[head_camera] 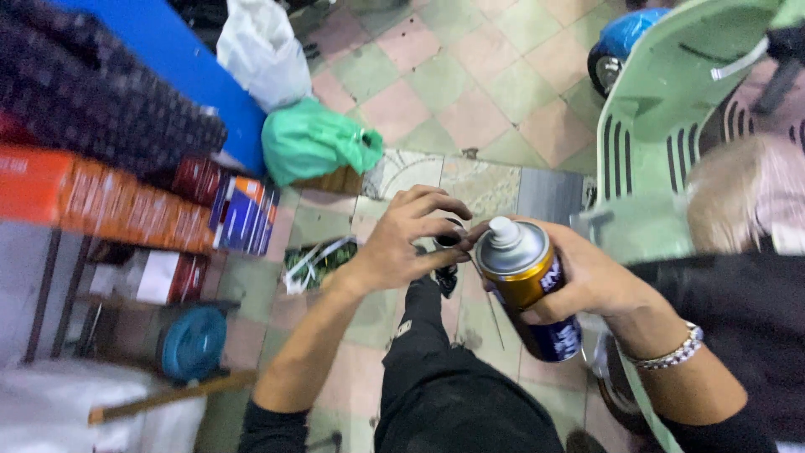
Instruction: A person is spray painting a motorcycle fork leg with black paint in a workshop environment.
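Your spray can (530, 289) sat in your right hand (591, 281), tilted so its silver dome and white nozzle leaned toward your left hand (401, 243), above your black-trousered knee (436, 377). The can had a gold upper body and a dark blue lower band with light lettering; no cap showed on the nozzle. Your right hand was wrapped around the barrel, thumb on the near side just under the dome. Your left hand was curled, fingers bent, pinching a small dark part (449, 239) right beside the nozzle; exactly what that piece was could not be told, since your fingers hid most of it.

The chief risk, as I judged it, was the bare nozzle sitting so near your left fingertips: any press on it could have sprayed your skin, your trousers or the tiled floor (436, 92) instead of the part. The small piece could also have slipped from that fingertip pinch and dropped between your legs, where the clutter below would make it hard to find. With the can leaning, a loose grip could have let it slide through your palm.

Around you stood a pale green scooter (662, 101) on your right, a green plastic bag (314, 138) and a white bag (264, 50) ahead, and stacked red and orange boxes (109, 201) on a shelf to your left.
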